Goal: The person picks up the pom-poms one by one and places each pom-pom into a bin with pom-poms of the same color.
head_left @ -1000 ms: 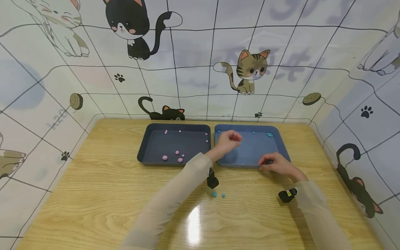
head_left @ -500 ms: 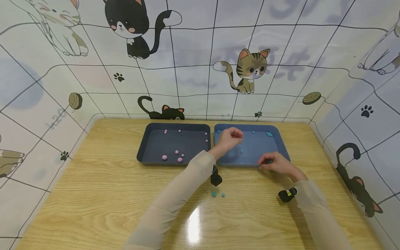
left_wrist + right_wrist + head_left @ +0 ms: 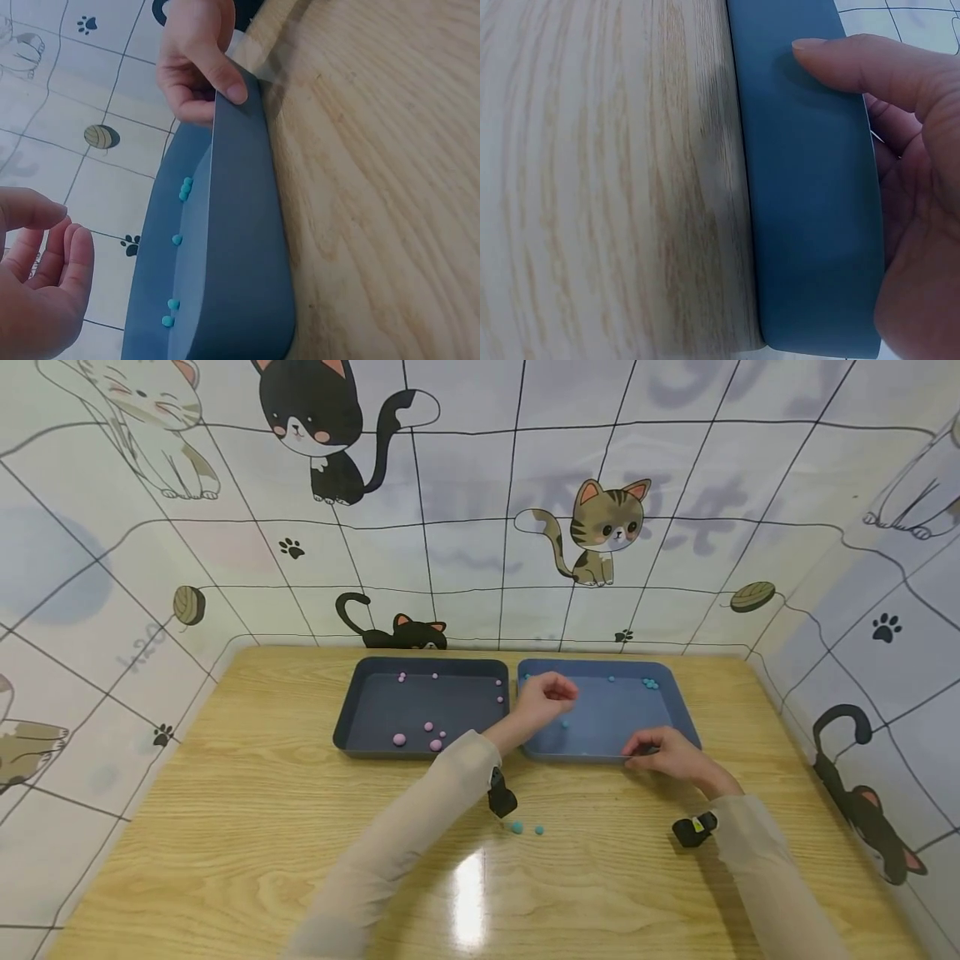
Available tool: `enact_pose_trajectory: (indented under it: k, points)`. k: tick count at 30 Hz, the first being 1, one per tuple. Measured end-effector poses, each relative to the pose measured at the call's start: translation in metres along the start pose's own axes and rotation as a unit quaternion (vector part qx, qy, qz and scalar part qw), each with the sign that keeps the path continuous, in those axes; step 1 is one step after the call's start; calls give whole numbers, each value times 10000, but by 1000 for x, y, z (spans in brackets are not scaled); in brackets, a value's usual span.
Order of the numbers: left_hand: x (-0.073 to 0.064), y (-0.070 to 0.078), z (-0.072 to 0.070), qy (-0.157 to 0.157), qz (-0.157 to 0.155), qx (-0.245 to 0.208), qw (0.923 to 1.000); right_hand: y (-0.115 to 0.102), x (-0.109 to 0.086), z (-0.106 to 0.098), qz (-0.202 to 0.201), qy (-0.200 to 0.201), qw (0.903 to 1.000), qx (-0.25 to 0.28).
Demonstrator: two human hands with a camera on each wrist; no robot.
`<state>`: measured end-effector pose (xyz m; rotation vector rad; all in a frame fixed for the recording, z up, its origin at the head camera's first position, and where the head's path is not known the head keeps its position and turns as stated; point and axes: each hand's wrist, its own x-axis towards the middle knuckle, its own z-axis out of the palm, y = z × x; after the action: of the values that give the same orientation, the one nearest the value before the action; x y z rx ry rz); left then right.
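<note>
Over the left part of the blue tray (image 3: 611, 714), my left hand (image 3: 543, 698) hangs with its fingers loosely bent. Nothing shows between its thumb and fingertips in the left wrist view. A small teal ball (image 3: 565, 724) lies on the tray floor just below this hand. Several more teal balls (image 3: 650, 683) sit along the tray's far side. My right hand (image 3: 670, 753) grips the tray's front wall near the right corner. In the right wrist view its thumb (image 3: 832, 66) presses the outer face, and the other fingers are behind the rim, partly hidden.
To the left stands a dark grey tray (image 3: 420, 706) with several pink balls (image 3: 399, 740) of different sizes. Two teal balls (image 3: 517, 827) lie on the wooden table (image 3: 262, 827) in front of the trays. A cat-patterned wall covering (image 3: 465, 552) encloses the back and sides.
A teal ball has dropped from my left hand and now lies in the blue tray. The left hand moved slightly right, then back left. The right hand keeps its grip on the tray wall.
</note>
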<state>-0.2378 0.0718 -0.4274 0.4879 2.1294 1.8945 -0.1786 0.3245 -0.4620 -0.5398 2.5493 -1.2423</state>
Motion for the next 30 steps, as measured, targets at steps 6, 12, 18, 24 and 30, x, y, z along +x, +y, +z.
enact_pose_trajectory:
  k: [6, 12, 18, 24, 30]
  points:
    - [-13, -2, -8, -161, 40, -129, 9998, -3, -1, -1, 67, -23, 10000, 17]
    - [-26, -3, -14, -245, 87, -146, 9996, -1, -1, -2, 116, -8, 9999, 19]
    - [-40, -7, -19, -424, 5, -178, 9989, -1, 0, -3, 178, -65, 9998, 97]
    - [-56, -11, -24, -594, -35, -248, 9979, -3, 0, -3, 199, -75, 9998, -1]
    - [-69, -17, -30, -674, -43, -385, 9970, -2, 0, -4, 358, -42, 9993, 30]
